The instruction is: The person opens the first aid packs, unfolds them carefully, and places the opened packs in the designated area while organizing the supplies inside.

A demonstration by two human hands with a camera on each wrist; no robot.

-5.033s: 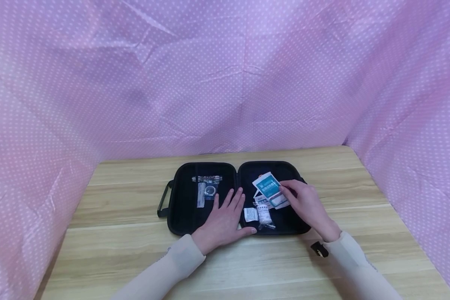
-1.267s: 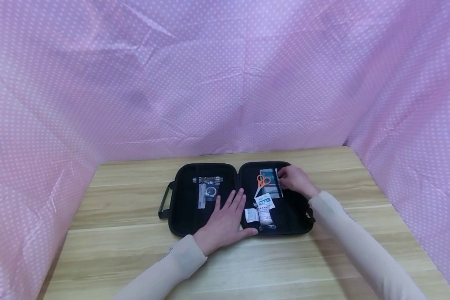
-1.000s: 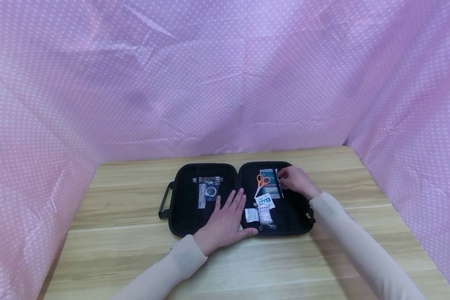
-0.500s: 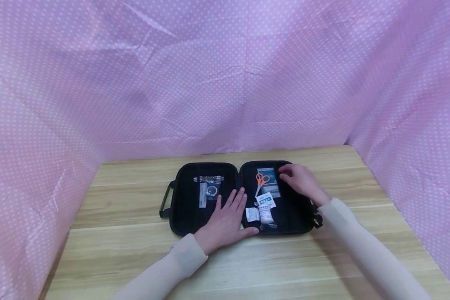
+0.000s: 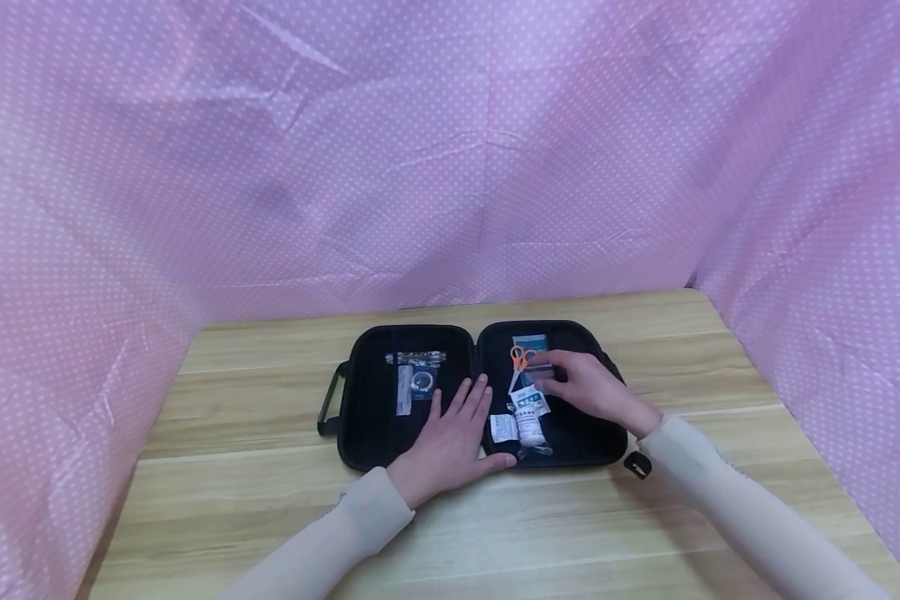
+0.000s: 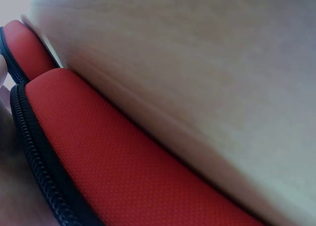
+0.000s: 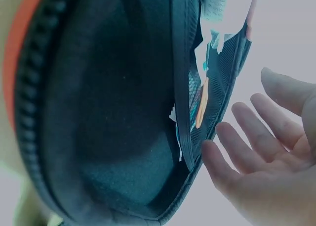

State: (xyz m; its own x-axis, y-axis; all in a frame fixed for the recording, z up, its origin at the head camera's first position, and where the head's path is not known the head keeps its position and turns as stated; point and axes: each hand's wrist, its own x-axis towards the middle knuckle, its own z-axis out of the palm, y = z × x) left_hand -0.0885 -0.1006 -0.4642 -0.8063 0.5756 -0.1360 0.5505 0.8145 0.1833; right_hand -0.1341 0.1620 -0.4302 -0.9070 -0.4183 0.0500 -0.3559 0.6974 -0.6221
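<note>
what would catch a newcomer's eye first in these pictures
The pink dotted cloth dominates, hanging behind the wooden table. On the table, the open case shows its black inside, the left hand spread over its near middle. Orange-handled scissors stand out in its right half, beside the right hand.

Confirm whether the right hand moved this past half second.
Yes: judged against the zippered case, the right hand has shifted left, toward the orange-handled scissors.
</note>
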